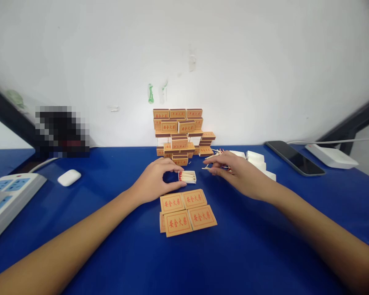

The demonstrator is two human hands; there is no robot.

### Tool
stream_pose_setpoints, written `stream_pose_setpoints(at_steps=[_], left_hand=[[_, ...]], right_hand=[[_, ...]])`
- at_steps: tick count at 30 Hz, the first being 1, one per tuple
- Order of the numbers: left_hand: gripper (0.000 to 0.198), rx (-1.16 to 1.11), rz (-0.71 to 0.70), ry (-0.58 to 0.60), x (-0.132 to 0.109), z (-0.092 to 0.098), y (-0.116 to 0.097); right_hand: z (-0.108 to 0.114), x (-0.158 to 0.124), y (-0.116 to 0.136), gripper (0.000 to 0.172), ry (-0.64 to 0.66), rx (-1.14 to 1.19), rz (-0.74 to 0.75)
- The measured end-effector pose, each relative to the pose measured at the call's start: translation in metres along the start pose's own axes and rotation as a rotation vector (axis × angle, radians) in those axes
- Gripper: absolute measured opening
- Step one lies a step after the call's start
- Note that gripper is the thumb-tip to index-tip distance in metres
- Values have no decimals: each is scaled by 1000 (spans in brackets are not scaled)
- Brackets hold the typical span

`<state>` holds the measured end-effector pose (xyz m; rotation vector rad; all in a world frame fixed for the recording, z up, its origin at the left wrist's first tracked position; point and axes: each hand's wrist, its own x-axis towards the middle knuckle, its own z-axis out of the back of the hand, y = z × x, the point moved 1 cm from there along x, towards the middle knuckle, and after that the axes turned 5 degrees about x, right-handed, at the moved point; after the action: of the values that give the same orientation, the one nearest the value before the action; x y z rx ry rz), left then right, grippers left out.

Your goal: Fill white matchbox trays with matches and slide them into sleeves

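Narrow gap between the right end of the matchbox tray [192, 182] and the fingertips of the right hand [244, 174]. Close margins fore and aft: flat matchboxes [178, 222] just below the near edge, stacked matchboxes [178, 127] just beyond the far edge. Wider room leftward, between the left hand [160, 178] and a white case [69, 178].

Tray location: mid-desk, between both hands. Long axis: left to right. Matches [188, 176] inside laid along the same axis, red heads toward the left.

Left-hand state: gripping the tray's left end, thumb on the near side, index finger on the far side. Right-hand state: pinching loose matchsticks [206, 168].

Surface: smooth blue desk [126, 254]. Behind: pale, scuffed wall [249, 82]. Far right: dark phone [295, 157]. Far left: power strip [33, 188].
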<state>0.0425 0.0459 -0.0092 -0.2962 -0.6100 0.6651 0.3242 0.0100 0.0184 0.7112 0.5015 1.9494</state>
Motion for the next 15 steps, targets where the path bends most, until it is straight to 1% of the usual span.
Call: stream_pose_setpoints(at_steps=[2, 4, 6, 10, 15], left_hand=[[29, -1, -1, 0, 0, 0, 0], [28, -1, 0, 2, 0, 0, 0], [28, 0, 3, 4, 1, 0, 0], [29, 0, -8, -3, 1, 0, 0], [27, 6, -6, 4, 1, 0, 0]], right_hand=[[-1, 1, 1, 24, 14, -31, 60], [-1, 2, 3, 26, 23, -35, 68], [0, 2, 6, 29, 14, -2, 17], [2, 3, 11, 35, -30, 138, -109], [0, 3, 12, 36, -62, 284, -167]])
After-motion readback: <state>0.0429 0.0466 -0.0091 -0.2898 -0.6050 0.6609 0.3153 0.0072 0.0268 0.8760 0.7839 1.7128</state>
